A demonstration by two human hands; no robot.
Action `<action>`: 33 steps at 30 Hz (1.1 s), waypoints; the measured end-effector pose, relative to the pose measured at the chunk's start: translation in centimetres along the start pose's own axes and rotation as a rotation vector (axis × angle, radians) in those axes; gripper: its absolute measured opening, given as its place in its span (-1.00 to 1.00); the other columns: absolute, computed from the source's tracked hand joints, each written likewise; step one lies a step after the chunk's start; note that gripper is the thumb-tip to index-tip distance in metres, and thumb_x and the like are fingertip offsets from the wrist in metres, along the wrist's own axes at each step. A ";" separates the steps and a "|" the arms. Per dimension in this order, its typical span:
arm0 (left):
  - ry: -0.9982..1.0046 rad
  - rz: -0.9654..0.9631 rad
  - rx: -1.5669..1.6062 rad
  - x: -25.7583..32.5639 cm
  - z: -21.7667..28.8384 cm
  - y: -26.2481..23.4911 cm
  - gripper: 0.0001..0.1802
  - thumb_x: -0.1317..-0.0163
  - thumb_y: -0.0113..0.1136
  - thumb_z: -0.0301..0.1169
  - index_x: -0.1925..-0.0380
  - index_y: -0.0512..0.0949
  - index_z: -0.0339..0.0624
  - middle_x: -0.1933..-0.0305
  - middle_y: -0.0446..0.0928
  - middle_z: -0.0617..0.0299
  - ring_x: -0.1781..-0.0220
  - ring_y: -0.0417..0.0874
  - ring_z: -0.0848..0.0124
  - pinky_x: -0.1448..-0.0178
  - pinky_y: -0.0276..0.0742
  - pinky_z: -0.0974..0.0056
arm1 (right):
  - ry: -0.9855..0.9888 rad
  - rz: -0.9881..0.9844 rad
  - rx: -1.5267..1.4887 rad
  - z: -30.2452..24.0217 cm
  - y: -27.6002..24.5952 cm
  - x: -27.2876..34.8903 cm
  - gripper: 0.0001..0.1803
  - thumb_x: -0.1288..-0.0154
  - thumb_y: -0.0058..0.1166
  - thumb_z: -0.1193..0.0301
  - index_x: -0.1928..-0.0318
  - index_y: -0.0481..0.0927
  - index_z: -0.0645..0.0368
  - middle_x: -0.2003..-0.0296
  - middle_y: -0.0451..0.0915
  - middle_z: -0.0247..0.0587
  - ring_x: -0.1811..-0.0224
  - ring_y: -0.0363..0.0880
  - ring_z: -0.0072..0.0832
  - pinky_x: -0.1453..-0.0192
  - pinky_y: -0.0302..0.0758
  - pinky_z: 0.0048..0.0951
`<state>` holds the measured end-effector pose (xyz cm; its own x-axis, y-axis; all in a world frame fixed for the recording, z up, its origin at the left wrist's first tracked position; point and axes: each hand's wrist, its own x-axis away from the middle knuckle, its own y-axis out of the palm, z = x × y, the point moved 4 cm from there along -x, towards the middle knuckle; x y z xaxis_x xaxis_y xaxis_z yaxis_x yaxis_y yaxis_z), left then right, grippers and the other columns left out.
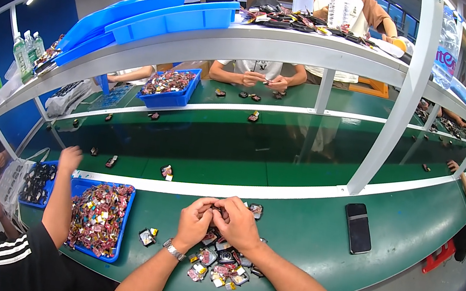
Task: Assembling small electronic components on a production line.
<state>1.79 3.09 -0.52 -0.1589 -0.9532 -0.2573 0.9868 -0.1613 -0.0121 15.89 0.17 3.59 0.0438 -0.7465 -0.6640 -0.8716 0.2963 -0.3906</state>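
Note:
Above the near edge of the green table, my left hand (194, 223) and my right hand (237, 225) meet, fingertips pinched together. Between them is a small dark piece, mostly hidden by the fingers, so its kind is unclear. Under my wrists lies a pile of small electronic assemblies (225, 258), black-cased with wires and red, white and yellow parts. A single similar assembly (148, 237) rests left of my watch-wearing left wrist. Another one (256, 211) sits just beyond my right hand.
A blue bin (126, 223) heaped with small wired parts stands to my left, beside a co-worker's raised arm (60, 197). A black phone (358, 229) lies on the right. White shelf posts (394, 110) rise beyond a white rail. Loose assemblies (166, 172) dot the belt; other workers sit opposite.

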 end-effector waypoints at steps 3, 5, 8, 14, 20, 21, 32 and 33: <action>-0.007 -0.021 0.037 0.0 -0.4 0.2 -0.72 -0.29 0.00 -0.65 0.02 0.54 -0.41 0.10 0.67 0.11 0.05 0.67 0.47 -0.01 0.62 0.38 | 0.003 0.030 -0.020 0.3 -0.2 -0.1 -0.82 -0.16 0.26 0.55 0.21 0.59 0.26 0.33 0.53 -0.21 0.48 0.57 -0.48 0.38 0.55 -0.48; -0.008 -0.007 0.043 0.1 -0.4 0.2 -0.73 -0.29 0.01 -0.64 0.03 0.55 -0.40 0.12 0.68 0.10 0.07 0.68 0.47 0.00 0.63 0.38 | 0.045 0.003 -0.052 0.1 -0.3 -0.1 -0.84 -0.17 0.23 0.53 0.22 0.57 0.24 0.32 0.53 -0.17 0.44 0.59 -0.36 0.37 0.55 -0.40; -0.001 0.007 -0.008 0.1 -0.3 0.2 -0.74 -0.29 0.02 -0.63 0.04 0.55 -0.41 0.15 0.69 0.10 0.11 0.70 0.47 0.02 0.64 0.37 | 0.072 -0.023 -0.070 0.3 0.0 0.0 -0.85 -0.18 0.23 0.53 0.23 0.57 0.24 0.32 0.53 -0.17 0.44 0.59 -0.37 0.37 0.55 -0.41; 0.054 0.034 -0.113 0.2 0.6 0.5 -0.76 -0.29 0.04 -0.61 0.07 0.56 -0.42 0.21 0.70 0.08 0.17 0.71 0.49 0.08 0.65 0.38 | 0.064 -0.039 -0.071 0.4 0.0 0.0 -0.85 -0.17 0.24 0.56 0.23 0.59 0.25 0.32 0.54 -0.22 0.47 0.58 -0.50 0.37 0.55 -0.52; 0.026 0.021 -0.176 0.1 1.0 0.4 -0.73 -0.27 0.03 -0.61 0.04 0.55 -0.41 0.16 0.70 0.04 0.11 0.71 0.46 0.07 0.63 0.38 | 0.038 -0.069 -0.118 0.4 -0.2 -0.4 -0.86 -0.17 0.23 0.55 0.23 0.58 0.24 0.31 0.56 -0.19 0.45 0.60 -0.43 0.36 0.56 -0.45; 0.028 0.028 -0.171 0.0 0.9 0.3 -0.73 -0.27 0.03 -0.61 0.04 0.55 -0.41 0.16 0.70 0.04 0.11 0.71 0.46 0.07 0.63 0.38 | 0.019 -0.063 -0.152 0.3 -0.1 -0.7 -0.86 -0.17 0.22 0.54 0.24 0.57 0.22 0.33 0.56 -0.16 0.45 0.60 -0.36 0.36 0.55 -0.38; 0.231 0.149 -0.363 -0.3 1.8 -1.8 -0.69 -0.23 0.05 -0.58 0.02 0.58 -0.32 0.09 0.67 -0.03 0.08 0.74 0.26 0.11 0.68 0.30 | 0.551 0.136 0.284 18.3 -3.9 -10.1 -0.77 -0.12 0.28 0.38 0.26 0.67 0.25 0.36 0.69 -0.09 0.26 0.68 -0.21 0.06 0.57 -0.28; 0.264 0.149 -0.402 -0.3 1.9 -1.8 -0.70 -0.22 0.05 -0.58 0.05 0.59 -0.32 0.10 0.67 -0.02 0.09 0.74 0.25 0.12 0.68 0.29 | 0.509 0.100 0.321 18.7 -4.2 -10.1 -0.75 -0.13 0.26 0.36 0.22 0.66 0.26 0.33 0.68 -0.07 0.25 0.67 -0.14 0.04 0.57 -0.23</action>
<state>0.00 3.18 1.39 -0.0535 -0.8529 -0.5193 0.9399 0.1325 -0.3145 28.22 17.64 0.04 -0.3390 -0.8732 -0.3500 -0.6652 0.4856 -0.5672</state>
